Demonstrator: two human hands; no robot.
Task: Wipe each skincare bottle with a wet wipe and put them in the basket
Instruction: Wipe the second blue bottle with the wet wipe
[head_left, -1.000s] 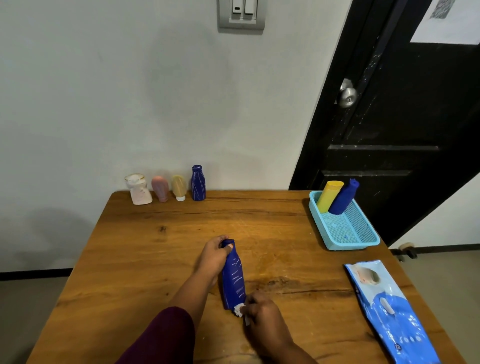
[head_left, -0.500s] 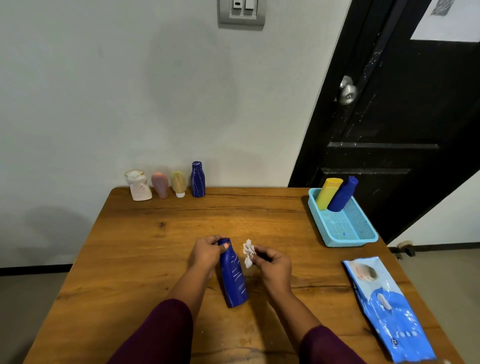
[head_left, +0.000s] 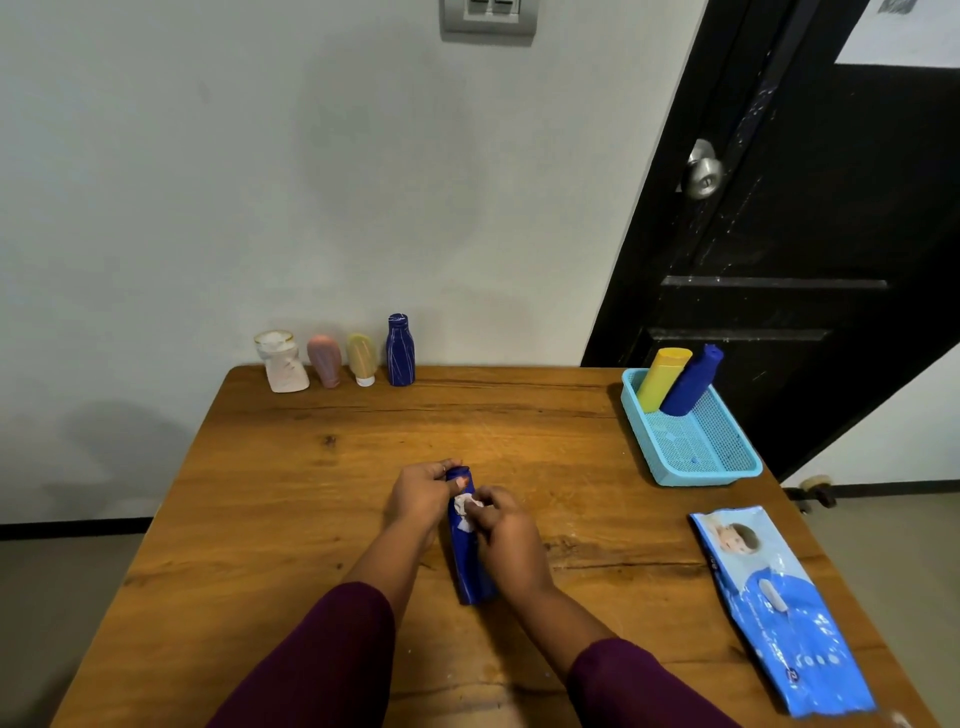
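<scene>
Two maroon sleeves enter from the bottom edge, cut off by it. Between the forearms a dark blue plastic bottle with thin white streaks (head_left: 471, 574) lies lengthwise over the brown wooden table (head_left: 291, 499), its base toward the person and its cap end away. Whether the base rests on the wood cannot be told.

The right hand (head_left: 506, 535) covers the bottle's upper right side, and its fingers pinch a crumpled white wet wipe (head_left: 463, 506) against the bottle just below the neck. Most of the wipe is hidden among the fingers. The left hand (head_left: 423, 499) grips the cap end from the left, with its thumb over the top, so the cap is barely visible.

To the right lies a flat blue wet wipe pack (head_left: 774, 603), well apart from the hands. Farther off at the right edge sits a turquoise mesh plastic basket (head_left: 693, 475), with a yellow bottle (head_left: 662, 376) and a blue bottle (head_left: 691, 384) leaning side by side on its far wall.

Along the far left edge stand a white bottle (head_left: 280, 364), a pink tube (head_left: 324, 361), a pale yellow tube (head_left: 362, 358) and a second streaked dark blue bottle (head_left: 400, 351). Their labels are too small to read.

Behind, a grey switch plate (head_left: 488, 21) is cut off by the top edge.
</scene>
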